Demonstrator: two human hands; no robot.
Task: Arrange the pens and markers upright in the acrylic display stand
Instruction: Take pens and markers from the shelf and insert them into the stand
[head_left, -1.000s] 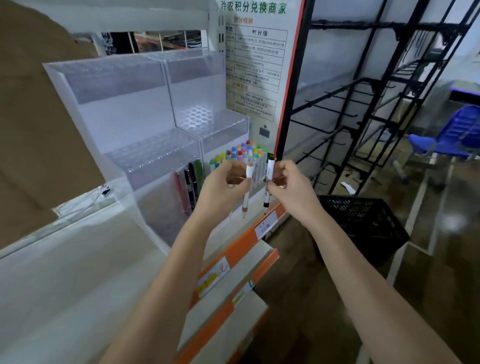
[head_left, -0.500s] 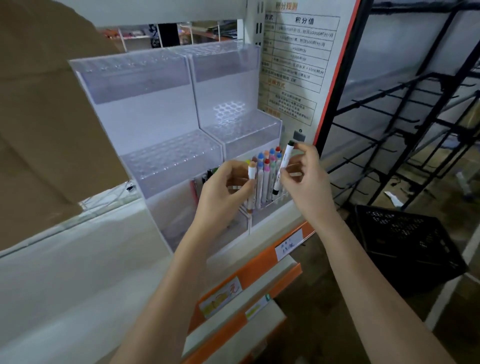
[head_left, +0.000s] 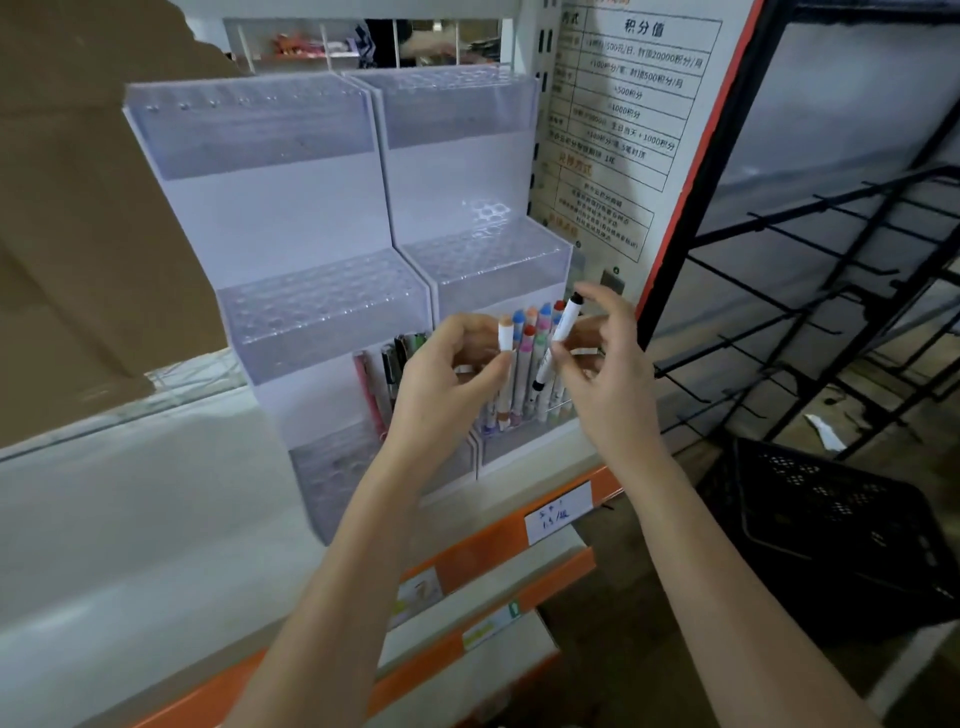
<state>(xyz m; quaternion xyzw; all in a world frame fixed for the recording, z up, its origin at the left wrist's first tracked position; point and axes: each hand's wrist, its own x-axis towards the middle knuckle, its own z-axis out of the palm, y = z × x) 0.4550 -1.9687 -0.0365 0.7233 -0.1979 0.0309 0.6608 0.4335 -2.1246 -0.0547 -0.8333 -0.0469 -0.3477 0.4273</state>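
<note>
Your left hand (head_left: 441, 384) pinches an orange marker (head_left: 504, 364) near its top, standing nearly upright with its base down among the others. Your right hand (head_left: 605, 374) pinches a black marker (head_left: 556, 343) at mid-barrel, other fingers spread, its long axis tilted, top leaning up and right. Both sit just in front of the stand (head_left: 322, 306). Its lowest tier holds a cluster of markers (head_left: 535, 364) and pens (head_left: 395, 364); the upper tiers look empty, so much remains.

Lower barrels of standing markers (head_left: 535, 358) hidden behind left hand (head_left: 441, 384) and right hand (head_left: 608, 379); pens (head_left: 400, 358) partly masked by acrylic stand (head_left: 322, 312); poster (head_left: 623, 130) cropped above, small print illegible.
</note>
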